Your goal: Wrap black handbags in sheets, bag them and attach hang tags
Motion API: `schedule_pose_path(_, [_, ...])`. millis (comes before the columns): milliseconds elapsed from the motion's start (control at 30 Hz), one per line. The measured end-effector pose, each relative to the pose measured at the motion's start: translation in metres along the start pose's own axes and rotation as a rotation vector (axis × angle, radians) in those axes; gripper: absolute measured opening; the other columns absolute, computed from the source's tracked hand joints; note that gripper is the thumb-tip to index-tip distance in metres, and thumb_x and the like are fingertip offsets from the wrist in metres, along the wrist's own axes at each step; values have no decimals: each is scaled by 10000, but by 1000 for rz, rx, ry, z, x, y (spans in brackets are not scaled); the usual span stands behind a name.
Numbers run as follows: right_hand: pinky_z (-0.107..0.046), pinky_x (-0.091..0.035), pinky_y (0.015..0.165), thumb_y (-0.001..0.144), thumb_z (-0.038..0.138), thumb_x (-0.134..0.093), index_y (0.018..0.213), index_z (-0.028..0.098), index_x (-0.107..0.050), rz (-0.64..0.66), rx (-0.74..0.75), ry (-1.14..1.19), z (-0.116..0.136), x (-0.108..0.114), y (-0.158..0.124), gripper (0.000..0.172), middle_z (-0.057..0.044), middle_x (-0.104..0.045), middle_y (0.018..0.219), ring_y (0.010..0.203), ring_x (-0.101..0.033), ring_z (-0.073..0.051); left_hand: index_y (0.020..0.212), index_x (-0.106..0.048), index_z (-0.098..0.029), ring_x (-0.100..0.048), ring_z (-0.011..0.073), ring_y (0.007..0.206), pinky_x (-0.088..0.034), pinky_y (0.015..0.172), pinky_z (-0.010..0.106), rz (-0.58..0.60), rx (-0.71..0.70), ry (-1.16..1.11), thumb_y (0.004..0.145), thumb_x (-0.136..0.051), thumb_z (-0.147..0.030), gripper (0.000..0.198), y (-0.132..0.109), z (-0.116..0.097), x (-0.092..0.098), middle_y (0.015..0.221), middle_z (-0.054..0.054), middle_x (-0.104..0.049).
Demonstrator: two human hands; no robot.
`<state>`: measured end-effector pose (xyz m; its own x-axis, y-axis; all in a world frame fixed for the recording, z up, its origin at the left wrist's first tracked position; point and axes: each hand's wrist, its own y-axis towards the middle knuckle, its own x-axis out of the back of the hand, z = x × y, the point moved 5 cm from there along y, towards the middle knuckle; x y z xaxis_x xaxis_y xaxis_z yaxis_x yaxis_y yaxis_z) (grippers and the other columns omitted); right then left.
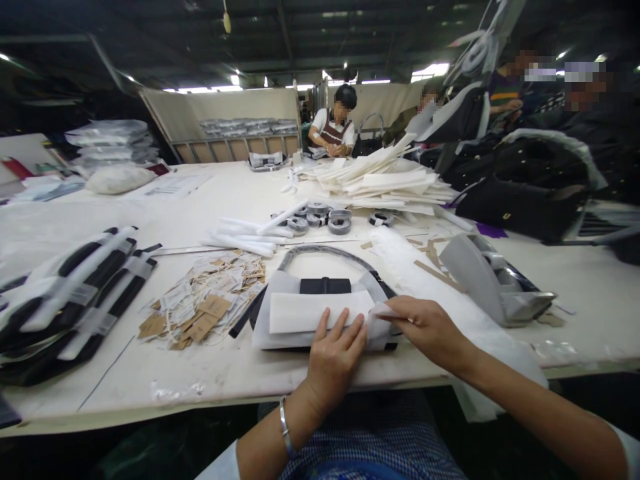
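Observation:
A black handbag [324, 286] lies in front of me, its wrapped handle [330, 251] arching away from me. Thin translucent wrapping paper [265, 339] covers much of its body. On top of the paper rests a rectangular white foam sheet [295, 313]. My left hand [336, 357], with a bangle at the wrist, presses on the foam with fingers spread. At the bag's right side my right hand [425, 327] pinches a raised edge of the wrapping paper [382, 311] between thumb and fingers.
Paper tags with strings [210, 307] are heaped left of the bag; wrapped black bags [75, 300] lie farther left. Beyond are white foam rods [245, 237], rolled straps [340, 222] and stacked foam sheets [390, 183]. Another wrapped bag [495, 280] stands right. A co-worker [334, 127] sits opposite.

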<state>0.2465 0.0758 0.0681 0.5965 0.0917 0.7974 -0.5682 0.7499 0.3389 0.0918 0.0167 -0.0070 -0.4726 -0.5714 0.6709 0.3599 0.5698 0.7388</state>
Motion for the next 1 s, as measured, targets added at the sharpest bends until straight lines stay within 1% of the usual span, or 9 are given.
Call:
schedule_pose_path(100, [-275, -511, 761, 926, 279, -554, 860, 248, -763, 28, -80, 111, -15, -9, 19, 222, -26, -702, 892, 838, -657, -170, 1056, -707, -187, -624, 287, 1215, -348, 1158, 574, -22, 7, -6, 1004, -501, -199, 212, 1, 0, 1, 1223, 38, -715])
schedule_pose_path(233, [-271, -470, 666, 885, 332, -614, 760, 229, -764, 101, -177, 200, -36, -30, 26, 221, -19, -615, 773, 729, -610, -158, 1045, -708, -169, -637, 270, 1199, -370, 1156, 535, -53, 11, -33, 1016, -454, -184, 257, 2, 0, 2, 1182, 51, -733])
schedule_pose_path(300, [-272, -470, 669, 873, 340, -625, 821, 233, -782, 132, -207, 254, -45, -37, 26, 197, -17, -596, 765, 733, -605, -161, 1045, -710, -163, -646, 263, 1185, -377, 1156, 516, -66, 18, -48, 1016, -451, -179, 261, 2, 1, 2, 1163, 51, -741])
schedule_pose_path(367, [-283, -485, 702, 873, 329, -616, 954, 242, -788, 151, -214, 298, -50, -40, 25, 209, -19, -596, 785, 768, -613, -174, 1051, -711, -160, -657, 257, 1169, -381, 1156, 503, -68, 24, -54, 1009, -472, -181, 243, 3, 1, 2, 1155, 52, -744])
schedule_pose_path(533, [-334, -498, 865, 875, 288, -618, 1284, 263, -668, 203, -238, 329, -46, -29, 31, 413, -39, -700, 968, 938, -635, -216, 1024, -721, -157, -668, 242, 1152, -357, 1175, 473, -99, 31, -68, 1007, -468, -160, 253, 4, 2, 3, 1135, 42, -751])
schedule_pose_path(600, [-340, -476, 935, 855, 262, -640, 1320, 269, -641, 199, -275, 322, -43, -25, 34, 465, -32, -720, 1046, 1002, -634, -222, 1014, -723, -155, -663, 238, 1161, -338, 1187, 460, -110, 50, -85, 1013, -458, -159, 265, 4, 3, 3, 1122, 34, -755])
schedule_pose_path(667, [-338, -469, 952, 829, 240, -660, 1303, 261, -654, 198, -329, 313, -44, -26, 35, 475, -21, -734, 1027, 984, -646, -217, 1021, -722, -153, -654, 236, 1175, -326, 1194, 455, -111, 64, -103, 1014, -458, -161, 264, 4, 3, 3, 1125, 31, -754])
schedule_pose_path(867, [-315, -503, 873, 768, 216, -695, 1304, 249, -649, 177, -450, 314, -52, -40, 31, 539, 21, -732, 851, 826, -666, -185, 1061, -716, -147, -656, 236, 1172, -338, 1187, 465, -82, 64, -100, 1006, -474, -155, 248, 6, 2, 3, 1142, 45, -748])
schedule_pose_path(1000, [-286, -516, 708, 774, 278, -697, 1243, 230, -683, 129, -481, 306, -57, -42, 27, 471, 16, -697, 821, 704, -622, -162, 1061, -707, -145, -671, 207, 1144, -318, 1203, 435, -57, 77, -118, 988, -508, -140, 212, 6, 4, 5, 1127, 40, -753])
